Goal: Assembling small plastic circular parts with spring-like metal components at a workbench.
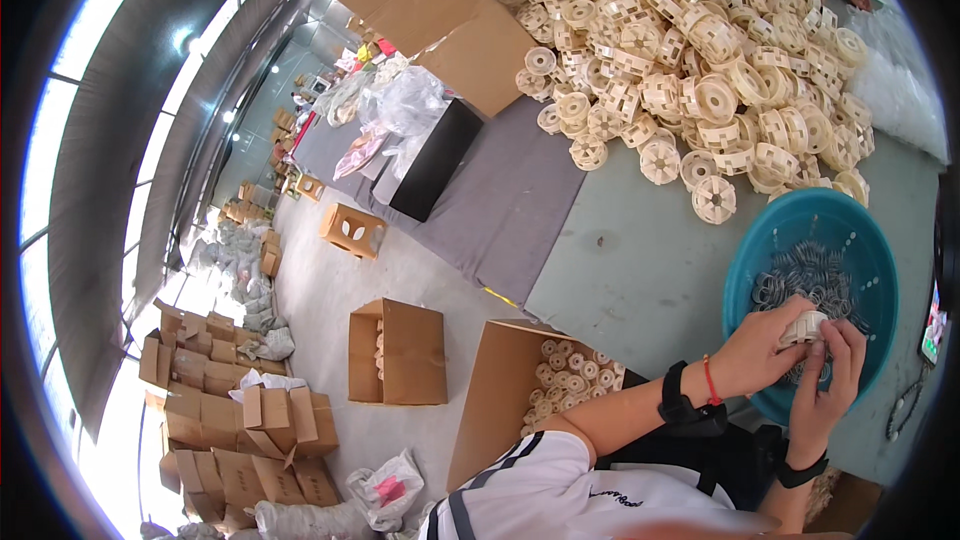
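Hands working over near half of round teal plastic basin [736,285], inside its rim line. Basin sits toward the right of the grey-green tabletop [640,260]; tabletop surface shows leftward from it, as far as a grey cloth [505,210]. Far side tight: heap of cream plastic slotted wheels [690,90] comes right up to the basin. Dark phone [932,330] lies to the right, near the picture's rim. Left forearm passes above an open brown cardboard box [492,400] holding more cream pieces.

Piece in hand: small cream-white round plastic part [802,328], notched along its side, held above the basin. Left hand [766,345] grasps it from the left, fingers curled over; right hand [828,370] pinches its right side. Fingers hide much of it.

Below, in the basin: loose pile of grey metal coil springs [805,272]. Clear plastic bag [897,70] beyond the heap, right. Pale floor [320,340] at left, with a second cardboard box [412,352] and stacked brown cartons [215,405].
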Available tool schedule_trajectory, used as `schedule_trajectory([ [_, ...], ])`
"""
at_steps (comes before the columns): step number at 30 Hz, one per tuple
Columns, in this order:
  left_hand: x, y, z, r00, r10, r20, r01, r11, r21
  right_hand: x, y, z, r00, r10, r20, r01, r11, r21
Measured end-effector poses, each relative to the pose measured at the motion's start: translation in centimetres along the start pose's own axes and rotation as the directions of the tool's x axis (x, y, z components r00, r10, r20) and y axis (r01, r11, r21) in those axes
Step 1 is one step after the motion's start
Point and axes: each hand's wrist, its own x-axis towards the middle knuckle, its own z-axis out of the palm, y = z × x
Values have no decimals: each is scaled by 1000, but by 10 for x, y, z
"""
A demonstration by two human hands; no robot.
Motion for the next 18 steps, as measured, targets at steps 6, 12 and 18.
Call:
schedule_trajectory([
  [6, -2, 0, -1, 978, -206, 32, 207, 977, -43, 11, -6, -2, 998, 39, 58, -42, 998, 56],
  [12, 8, 10, -7, 968, -249, 34, 250, 968, -14, 6, 3, -6, 992, 43, 116, -63, 983, 172],
  [18, 17, -16, -18, 967, -82, 240, 214, 770, -601, -3, 18, 7, 939, 342, 46, -324, 826, 461],
])
